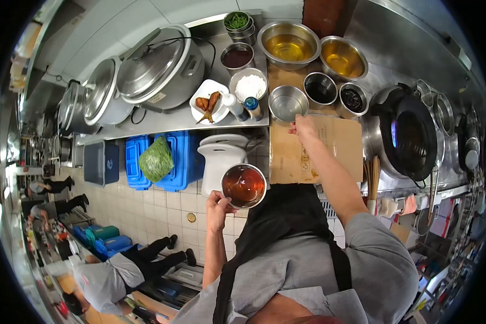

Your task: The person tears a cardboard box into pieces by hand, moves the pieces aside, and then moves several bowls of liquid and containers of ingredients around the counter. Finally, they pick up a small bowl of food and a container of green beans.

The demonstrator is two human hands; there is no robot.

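The left hand [218,209] is raised in front of the chest, off the near left corner of the cardboard sheet [335,143], forearm upright and elbow bent. Its fingers are curled around the edge of a small bowl [243,186] of dark reddish liquid, thumb by the rim, and hold it level in the air, clear of the counter.

The right arm stretches straight out over the cardboard sheet, sleeve pushed to the elbow. The right hand [304,128] lies palm down at the sheet's far left edge, its loosely bent fingers at the near rim of an empty bowl [288,102]. Whether they grip the rim or only touch it cannot be told.

Beyond the cardboard sheet stand two wide bowls of yellow oil [289,46]. To its right a black wok [413,137] sits over a flame. To its left are a bowl of white powder [249,85] and a plate [200,92] of fried pieces.
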